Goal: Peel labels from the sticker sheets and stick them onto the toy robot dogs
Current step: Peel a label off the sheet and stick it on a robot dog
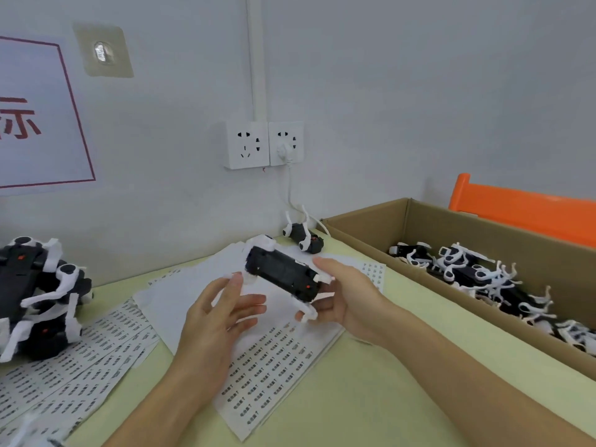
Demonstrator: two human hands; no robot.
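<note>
The right hand (342, 295) grips a toy dog (283, 275) belly-up above the sticker sheets (274, 359) on the worktop (371, 398). The left hand (222, 311) hovers with fingers relaxed, one fingertip touching the toy's near end. I cannot tell whether a label rides on that fingertip. To do this well, the right hand should keep the black belly steady and level, so a label can go down flat and be rubbed smooth.
</note>
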